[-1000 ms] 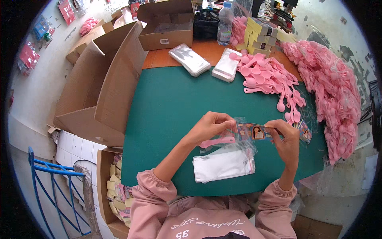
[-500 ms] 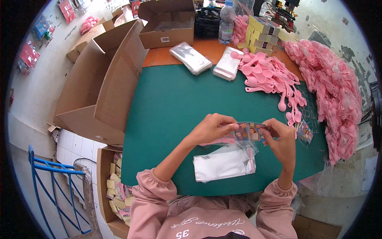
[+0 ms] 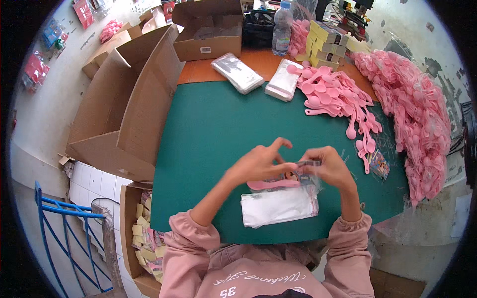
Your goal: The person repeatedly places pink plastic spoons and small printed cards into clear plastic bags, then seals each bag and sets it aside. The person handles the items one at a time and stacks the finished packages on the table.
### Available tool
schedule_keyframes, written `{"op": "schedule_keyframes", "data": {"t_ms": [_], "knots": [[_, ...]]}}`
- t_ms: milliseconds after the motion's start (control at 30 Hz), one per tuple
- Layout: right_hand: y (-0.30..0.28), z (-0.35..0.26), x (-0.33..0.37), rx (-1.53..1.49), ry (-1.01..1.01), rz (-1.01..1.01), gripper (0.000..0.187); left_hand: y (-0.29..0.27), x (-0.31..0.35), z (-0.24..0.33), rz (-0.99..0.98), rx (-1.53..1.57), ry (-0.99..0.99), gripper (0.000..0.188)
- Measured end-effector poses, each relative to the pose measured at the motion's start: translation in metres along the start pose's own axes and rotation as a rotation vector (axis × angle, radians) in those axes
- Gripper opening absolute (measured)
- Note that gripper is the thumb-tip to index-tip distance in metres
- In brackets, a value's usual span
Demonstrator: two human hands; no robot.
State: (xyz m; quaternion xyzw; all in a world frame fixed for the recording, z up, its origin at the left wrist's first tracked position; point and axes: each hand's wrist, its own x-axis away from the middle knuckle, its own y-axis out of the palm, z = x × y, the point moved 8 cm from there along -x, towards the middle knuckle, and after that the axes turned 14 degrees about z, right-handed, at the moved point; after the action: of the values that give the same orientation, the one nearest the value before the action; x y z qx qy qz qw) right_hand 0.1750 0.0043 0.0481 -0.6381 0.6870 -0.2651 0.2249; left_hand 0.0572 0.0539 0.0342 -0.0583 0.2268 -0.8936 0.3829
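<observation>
Over the near part of the table, my right hand (image 3: 326, 168) pinches a small clear plastic bag (image 3: 314, 183) with a colourful printed card (image 3: 289, 176) at it; whether the card is fully inside cannot be told. My left hand (image 3: 261, 163) is beside it, index finger raised and apart from the thumb, the thumb tip close to or touching the card. Just below the left hand is a pink plastic spoon (image 3: 274, 185), its right end by the bag. A stack of clear plastic bags (image 3: 278, 206) lies in front of me. Fingertips on both hands are partly hidden or blurred.
Loose pink spoons (image 3: 333, 92) are heaped at the far right, beside bagged pink spoons (image 3: 412, 114). Another printed card (image 3: 379, 165) lies right. Two bag bundles (image 3: 237, 73), a bottle (image 3: 281, 32) and yellow-edged stacks (image 3: 325, 44) stand far back. Cardboard boxes (image 3: 144, 104) flank the left edge.
My left hand has let its index finger off the card and spread it. My right hand has drawn left and down with the bag. The pink spoon shows more fully.
</observation>
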Motion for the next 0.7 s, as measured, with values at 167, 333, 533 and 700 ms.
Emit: {"op": "schedule_keyframes", "data": {"t_ms": [167,333,533,700], "knots": [[-0.008,0.013,-0.019,-0.446,0.064,0.133,0.022,-0.021,0.007,-0.046,-0.092,0.513,-0.125,0.055],[0.003,0.011,-0.027,-0.614,0.212,-0.012,0.018,-0.033,0.006,-0.057,0.033,0.606,-0.230,0.054],[-0.002,0.027,-0.045,-0.516,0.067,0.124,0.011,-0.032,-0.002,-0.063,0.297,0.422,-0.145,0.052],[-0.012,-0.014,-0.042,-0.060,-0.196,0.400,0.028,-0.013,0.007,-0.068,0.285,0.788,-0.419,0.056]]}}
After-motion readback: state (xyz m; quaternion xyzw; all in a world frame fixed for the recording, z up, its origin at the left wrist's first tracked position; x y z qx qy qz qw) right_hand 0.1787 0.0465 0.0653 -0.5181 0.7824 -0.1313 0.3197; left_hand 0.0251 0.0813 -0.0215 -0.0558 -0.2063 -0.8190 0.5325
